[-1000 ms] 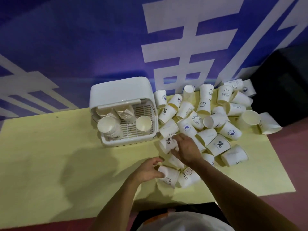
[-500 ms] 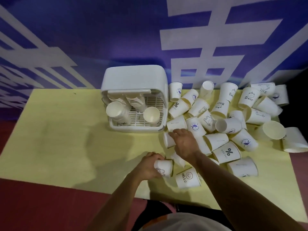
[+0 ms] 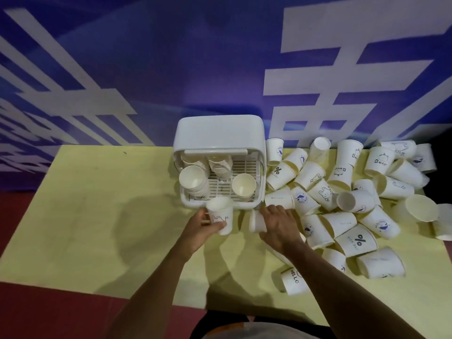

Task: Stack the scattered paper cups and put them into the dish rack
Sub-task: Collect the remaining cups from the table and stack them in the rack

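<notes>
Your left hand [image 3: 201, 227] is clamped round a cup [image 3: 219, 216], fingers wrapped about its lower wall. A second ago that cup lay on its side on the desk [image 3: 97, 216] with the hand only reaching for it. Now it stands upright, mouth up, lifted just short of the rack's front edge. The rack [image 3: 220, 130] sits directly beyond this hand, lid raised. It already holds two stacks [image 3: 193, 178] on the left side and a single cup [image 3: 243, 184] on the right. Your right hand [image 3: 277, 225] is close beside the left but not touching it. It has come off the pile and is drawn in toward the left hand. It seems to grip a second cup [image 3: 256, 221] lying sideways at its thumb side, though motion blur leaves that grip less than certain. So you have a base cup ready and a second on its way, and the likely next step is seating one inside the other. Turn the sideways cup mouth up first, or it will jam. The pile [image 3: 342, 204] spreads right of and beyond your right hand, many cups still loose. One marked HELLO [image 3: 292, 281] lies near your right forearm, so much of the task remains.
</notes>
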